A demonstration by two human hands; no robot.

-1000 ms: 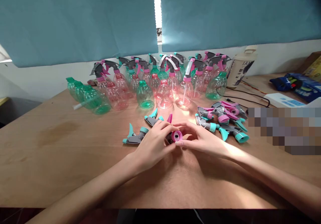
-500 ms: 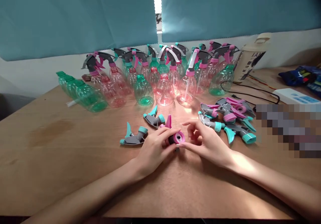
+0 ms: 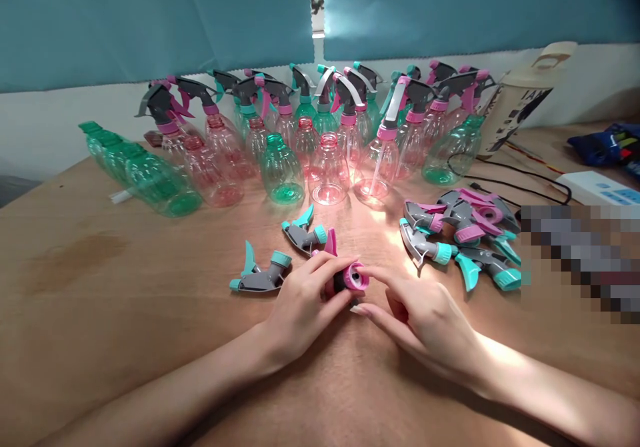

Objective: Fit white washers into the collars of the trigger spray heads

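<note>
From the head view, the left hand lies on the tabletop near the middle, its grip pinching a pink trigger head between thumb and fingers, with the round pink collar facing the camera. The right hand rests just to the right with its grip spread and holding nothing. Its index fingertip seems to touch the collar's rim, though the contact is too small to be sure of. Two teal trigger heads lie just left of and beyond the left hand, and a pile of trigger heads lies to the right. Farther off stand the spray bottles, pink and green, some capped and some open, with green bottles lying down at far left.
</note>
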